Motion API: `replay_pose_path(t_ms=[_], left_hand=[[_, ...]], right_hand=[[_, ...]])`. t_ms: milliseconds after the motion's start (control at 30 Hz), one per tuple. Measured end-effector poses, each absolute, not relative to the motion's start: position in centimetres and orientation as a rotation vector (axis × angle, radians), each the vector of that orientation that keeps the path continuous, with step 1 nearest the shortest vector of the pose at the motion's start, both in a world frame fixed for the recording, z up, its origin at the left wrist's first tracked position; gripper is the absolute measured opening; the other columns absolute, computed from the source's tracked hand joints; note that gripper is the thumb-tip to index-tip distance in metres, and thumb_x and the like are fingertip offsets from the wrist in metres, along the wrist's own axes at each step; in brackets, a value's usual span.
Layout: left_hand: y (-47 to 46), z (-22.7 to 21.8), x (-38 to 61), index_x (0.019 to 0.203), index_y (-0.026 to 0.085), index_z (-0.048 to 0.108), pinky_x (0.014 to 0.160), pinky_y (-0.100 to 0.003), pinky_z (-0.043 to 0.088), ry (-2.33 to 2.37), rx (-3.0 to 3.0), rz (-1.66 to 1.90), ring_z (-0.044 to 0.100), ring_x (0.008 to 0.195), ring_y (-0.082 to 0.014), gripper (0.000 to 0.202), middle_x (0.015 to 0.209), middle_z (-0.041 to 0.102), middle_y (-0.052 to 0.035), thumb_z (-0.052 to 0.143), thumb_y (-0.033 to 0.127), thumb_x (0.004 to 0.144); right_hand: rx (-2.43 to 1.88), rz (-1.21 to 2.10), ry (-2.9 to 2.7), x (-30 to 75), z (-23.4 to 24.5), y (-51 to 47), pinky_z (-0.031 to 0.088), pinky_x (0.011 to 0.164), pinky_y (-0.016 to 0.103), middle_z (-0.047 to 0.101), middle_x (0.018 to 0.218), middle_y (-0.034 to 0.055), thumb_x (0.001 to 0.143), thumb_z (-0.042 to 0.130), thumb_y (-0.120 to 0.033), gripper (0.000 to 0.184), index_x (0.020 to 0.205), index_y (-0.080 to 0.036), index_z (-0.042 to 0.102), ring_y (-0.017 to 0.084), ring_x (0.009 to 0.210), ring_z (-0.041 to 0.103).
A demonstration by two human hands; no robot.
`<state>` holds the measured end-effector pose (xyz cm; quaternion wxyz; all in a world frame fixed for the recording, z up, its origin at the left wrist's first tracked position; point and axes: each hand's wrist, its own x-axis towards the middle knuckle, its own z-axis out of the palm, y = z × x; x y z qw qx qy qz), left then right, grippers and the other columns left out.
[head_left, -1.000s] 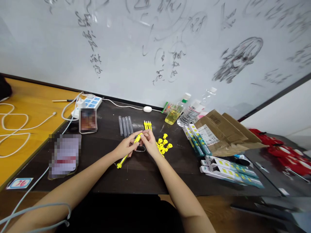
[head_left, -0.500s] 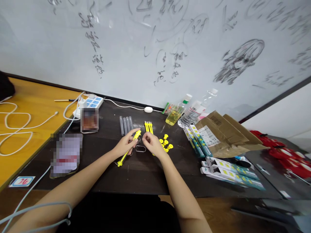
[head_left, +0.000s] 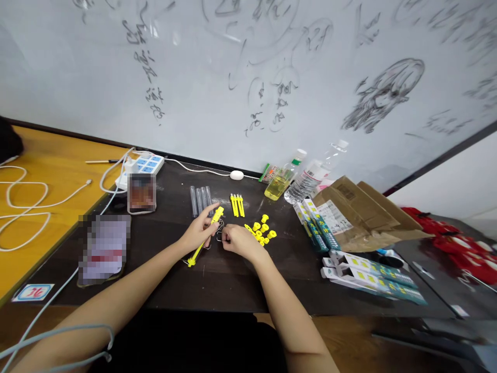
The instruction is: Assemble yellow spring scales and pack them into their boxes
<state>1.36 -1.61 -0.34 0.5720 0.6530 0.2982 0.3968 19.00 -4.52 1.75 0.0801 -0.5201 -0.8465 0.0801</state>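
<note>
My left hand (head_left: 198, 231) is closed around a slender yellow plastic rod (head_left: 216, 215), which slants from lower left to upper right and has wider end pieces. Thin metal wire hooks (head_left: 221, 225) lie on the table between my hands. My right hand (head_left: 244, 242) is low over the table with its fingers pinched at a bent wire hook (head_left: 218, 237), mostly hidden by the fingertips. Beyond it lie several yellow sticks with metal tips (head_left: 237, 206) in a row. Loose yellow caps (head_left: 264, 228) are scattered to its right. Several clear tubes (head_left: 201, 201) lie behind my left hand.
Two bottles, one with yellow liquid (head_left: 276, 187) and one clear (head_left: 305, 185), stand by the whiteboard (head_left: 186, 77). Right of them are a cardboard box (head_left: 357, 217) and long printed cartons (head_left: 373, 277). A power strip (head_left: 145, 165), cables and a blurred flat object (head_left: 106, 248) occupy the left.
My right hand has come down and slightly left onto the wire hook, its fingers curling in. The yellow sticks behind it are now uncovered. My left hand keeps the yellow rod in place.
</note>
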Motion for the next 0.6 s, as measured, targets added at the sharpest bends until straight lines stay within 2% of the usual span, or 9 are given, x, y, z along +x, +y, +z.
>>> replay_pose_path(t_ms=[167,333,467,533,600], left_hand=[[-1.4,-0.8,1.6,0.123,0.02,0.037,0.031,-0.015,0.035,0.761,1.482,0.933,0.048,0.032,-0.0057,0.046,0.06,0.051,0.0091,0.055,0.039,0.085],[-1.4,-0.7,1.8,0.098,0.021,0.038,0.03,-0.015,0.033,0.749,1.449,0.959,0.045,0.029,-0.006,0.032,0.056,0.054,0.009,0.055,0.045,0.085],[-1.5,-0.7,1.8,0.092,0.022,0.036,0.03,-0.014,0.033,0.712,1.431,0.954,0.044,0.029,-0.0063,0.031,0.054,0.055,0.0088,0.052,0.048,0.086],[-1.5,-0.8,1.9,0.092,0.022,0.036,0.029,-0.014,0.032,0.697,1.419,0.953,0.044,0.028,-0.0064,0.032,0.054,0.055,0.0091,0.052,0.049,0.085],[-1.4,-0.9,1.9,0.093,0.022,0.036,0.029,-0.014,0.032,0.686,1.411,0.955,0.044,0.028,-0.0064,0.033,0.055,0.056,0.0092,0.052,0.05,0.085]], right_hand=[[-1.553,0.403,-2.321,19.7,2.7,-4.8,0.03,0.056,0.021,0.058,0.066,-0.002,0.071,0.054,-0.011,0.009,0.073,-0.019,0.055,0.01,0.057,0.049],[-1.446,0.488,-2.056,19.7,2.9,-4.6,0.031,0.054,0.02,0.048,0.06,-0.0066,0.072,0.049,-0.014,0.01,0.078,-0.021,0.051,0.009,0.052,0.044],[-1.387,0.568,-1.879,19.3,2.0,-4.1,0.036,0.054,0.021,0.048,0.061,-0.0064,0.077,0.049,-0.019,0.009,0.084,-0.022,0.052,0.01,0.053,0.047],[-1.358,0.67,-1.828,19.2,1.4,-3.9,0.039,0.054,0.022,0.049,0.06,-0.0059,0.083,0.047,-0.027,0.008,0.086,-0.022,0.053,0.01,0.051,0.048],[-1.342,0.743,-1.792,19.1,1.1,-3.8,0.042,0.053,0.023,0.05,0.061,-0.0054,0.087,0.046,-0.035,0.015,0.086,-0.022,0.053,0.01,0.049,0.049]])
